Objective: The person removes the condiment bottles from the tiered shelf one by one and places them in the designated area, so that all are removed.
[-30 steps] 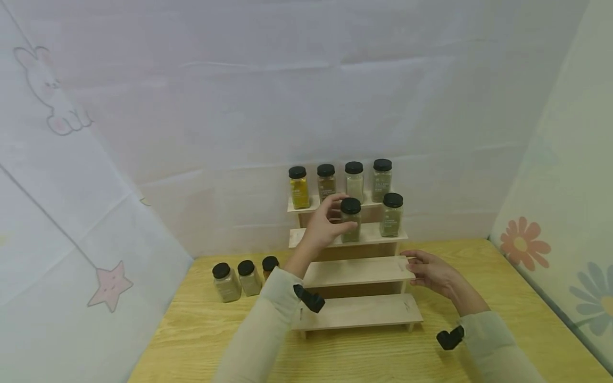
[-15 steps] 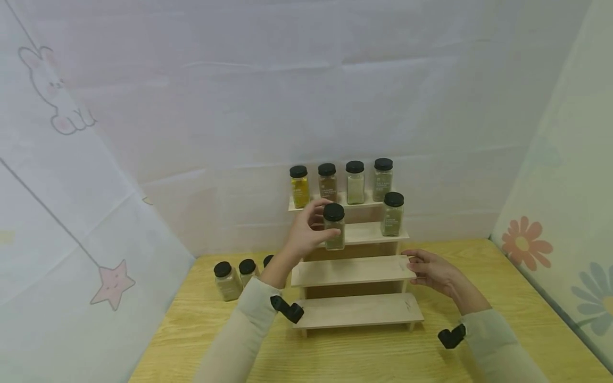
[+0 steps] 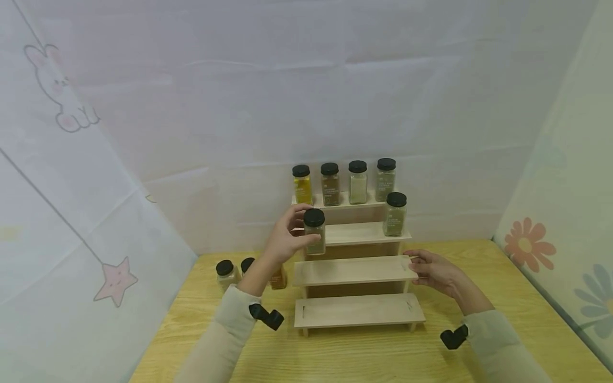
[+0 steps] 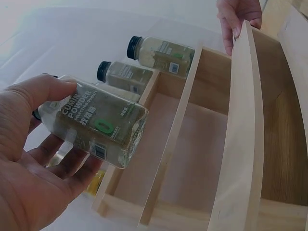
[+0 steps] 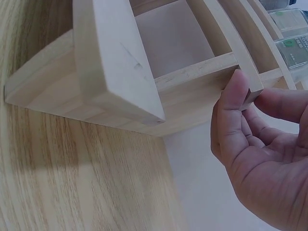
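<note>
You're in what looks like a makeshift booth: a creased pale sheet [image 3: 268, 111] behind your wood-grain bench [image 3: 359, 356], rabbit [image 3: 64, 90], star [image 3: 116, 281] and flower prints [image 3: 525, 244] on the sides.

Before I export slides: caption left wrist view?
Cumin powder jar held in the left grip near a tiered wooden rack.

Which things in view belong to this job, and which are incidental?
Apparently in the job:
cumin powder jar, gripped by left hand
tiered wooden rack, pinched by right hand
five jars on the rack
likely the three jars on the table

Apparently incidental:
rabbit print
star print
flower prints
</note>
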The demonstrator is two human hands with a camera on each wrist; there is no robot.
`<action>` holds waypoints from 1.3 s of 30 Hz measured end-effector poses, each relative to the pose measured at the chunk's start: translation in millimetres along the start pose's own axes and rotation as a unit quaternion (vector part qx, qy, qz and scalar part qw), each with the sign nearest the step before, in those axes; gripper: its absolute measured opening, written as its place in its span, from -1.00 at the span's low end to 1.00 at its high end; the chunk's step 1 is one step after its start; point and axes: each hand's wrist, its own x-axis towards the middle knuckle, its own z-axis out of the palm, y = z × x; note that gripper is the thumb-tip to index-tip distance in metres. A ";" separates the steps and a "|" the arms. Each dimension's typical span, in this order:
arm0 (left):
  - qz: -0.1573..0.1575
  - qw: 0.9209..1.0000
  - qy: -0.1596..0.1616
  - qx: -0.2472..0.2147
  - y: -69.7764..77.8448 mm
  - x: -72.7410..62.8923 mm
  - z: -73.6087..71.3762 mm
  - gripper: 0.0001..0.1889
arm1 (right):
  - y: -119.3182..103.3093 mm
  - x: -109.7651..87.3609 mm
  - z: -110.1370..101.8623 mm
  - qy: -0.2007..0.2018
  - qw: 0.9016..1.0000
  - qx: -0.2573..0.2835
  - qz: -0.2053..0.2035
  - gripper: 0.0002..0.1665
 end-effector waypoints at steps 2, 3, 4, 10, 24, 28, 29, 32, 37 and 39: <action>-0.004 1.000 0.004 0.004 0.1 -5.2 -6.7 -0.30 | -0.5 -0.2 0.3 -0.001 1.000 -0.002 -0.002 -0.24; -0.006 1.000 0.006 0.006 0.8 -8.1 -10.1 -0.29 | -0.7 -0.1 0.4 -0.001 1.000 -0.003 -0.002 -0.24; -0.006 1.000 0.009 0.010 0.7 -10.7 -13.6 -0.29 | -0.9 -0.1 0.5 -0.001 1.000 -0.003 -0.002 -0.25; -0.008 0.999 0.018 0.044 0.5 -25.7 -33.6 -0.27 | -1.1 -0.5 0.0 -0.005 1.000 -0.004 -0.002 -0.29; -0.028 0.998 0.017 0.056 -10.7 -58.6 -62.6 -0.32 | -1.0 -1.4 0.3 -0.008 1.000 0.002 0.001 -0.24; -0.039 0.997 0.022 0.059 -17.9 -64.1 -66.0 -0.31 | -1.2 -1.0 0.2 -0.007 1.000 0.005 0.002 -0.23; -0.039 0.997 0.022 0.059 -19.8 -65.3 -66.7 -0.31 | -1.4 -1.0 0.3 -0.007 1.000 0.005 0.001 -0.23; -0.034 0.997 0.020 0.062 -25.7 -69.1 -69.0 -0.31 | -1.9 -1.4 0.6 -0.005 1.000 0.003 0.001 -0.23; -0.045 0.997 0.020 0.063 -34.4 -77.6 -72.3 -0.31 | -1.8 -1.9 0.5 -0.006 1.000 0.001 0.002 -0.23; -0.053 0.996 0.023 0.063 -38.0 -81.2 -73.3 -0.30 | -1.5 -1.6 0.3 -0.007 1.000 0.002 0.001 -0.23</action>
